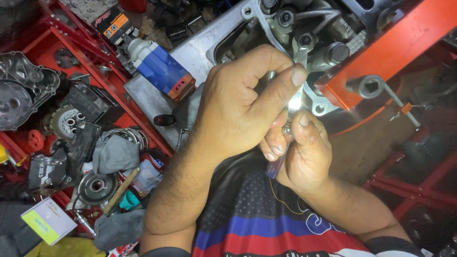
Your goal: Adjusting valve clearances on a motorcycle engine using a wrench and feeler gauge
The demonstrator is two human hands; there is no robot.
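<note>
My left hand [243, 102] and my right hand [304, 152] meet in the middle of the head view, both closed on a slim metal wrench [296, 102]. The wrench's ring end sits on a bolt of a grey engine part [304, 28] at the top. My left thumb and fingers pinch the shaft high up. My right hand grips the lower end, where a small dark blue handle [275, 166] sticks out beneath my fingers. The engine part rests in an orange stand [395, 52].
A red rack [85, 62] on the left holds engine covers, gears, rags and small boxes. A blue and white bottle [159, 66] lies on a grey metal plate [195, 47]. A socket tool [371, 86] sticks out of the orange stand at right.
</note>
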